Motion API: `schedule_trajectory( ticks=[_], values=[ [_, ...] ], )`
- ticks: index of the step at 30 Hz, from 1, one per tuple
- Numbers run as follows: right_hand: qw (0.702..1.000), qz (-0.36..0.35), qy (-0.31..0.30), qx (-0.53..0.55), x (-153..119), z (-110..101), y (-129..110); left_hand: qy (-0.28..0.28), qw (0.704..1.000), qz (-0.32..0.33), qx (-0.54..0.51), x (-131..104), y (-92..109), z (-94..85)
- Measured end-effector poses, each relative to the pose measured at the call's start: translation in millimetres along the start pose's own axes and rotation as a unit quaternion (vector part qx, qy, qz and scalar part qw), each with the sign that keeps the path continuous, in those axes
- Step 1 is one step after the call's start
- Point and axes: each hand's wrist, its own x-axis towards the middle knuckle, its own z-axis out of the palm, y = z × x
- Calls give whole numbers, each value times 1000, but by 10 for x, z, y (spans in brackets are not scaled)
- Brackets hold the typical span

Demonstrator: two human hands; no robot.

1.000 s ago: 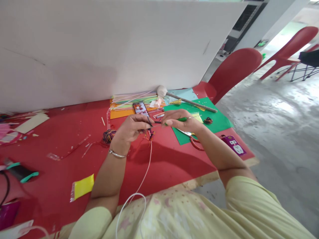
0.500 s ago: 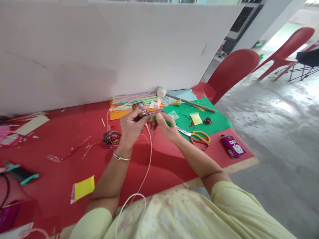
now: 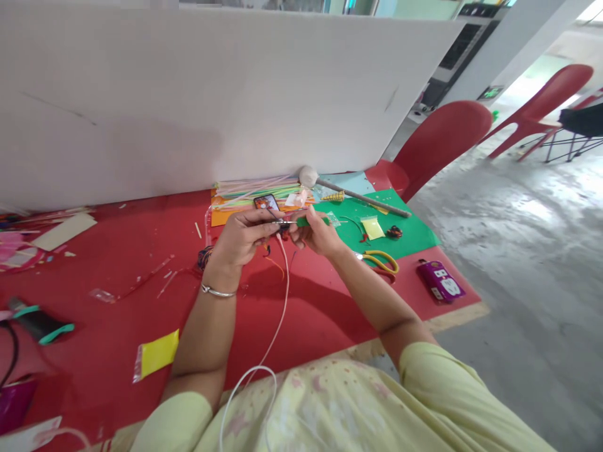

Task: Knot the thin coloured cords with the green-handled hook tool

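My left hand is closed on a small dark part whose kind I cannot make out. A white cable runs from under this part down to my lap. My right hand is wrapped round the green handle of a screwdriver. Its thin metal shaft points left and reaches the fingertips of my left hand. Just behind the hands lies a phone. A coil of coloured wires is half hidden by my left wrist. Scissors with yellow and red handles lie by my right forearm.
The red table meets a white board at the back. A stick with a white ball lies across green sheets. A purple box is near the right edge, a yellow packet at left.
The screwdriver has been turned round in my right hand: its shaft pointed right before and points left now. My left hand has shifted slightly left, partly covering the wire coil.
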Motion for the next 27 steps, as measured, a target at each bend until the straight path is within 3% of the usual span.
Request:
schedule_trajectory(
  ticks=[6,16,22,27],
  values=[
    [996,75,-43,-15,-23,-139,-137,-28,998,25,54,-25,-47,-41],
    [997,70,-26,-20,-62,-146,-127,13,996,58,72,-16,-101,37],
    [998,67,-2,-18,-81,-113,-145,35,998,43,26,-30,-93,137],
    [998,54,11,23,-76,-47,-97,18,999,20,-27,-22,-79,173]
  ],
)
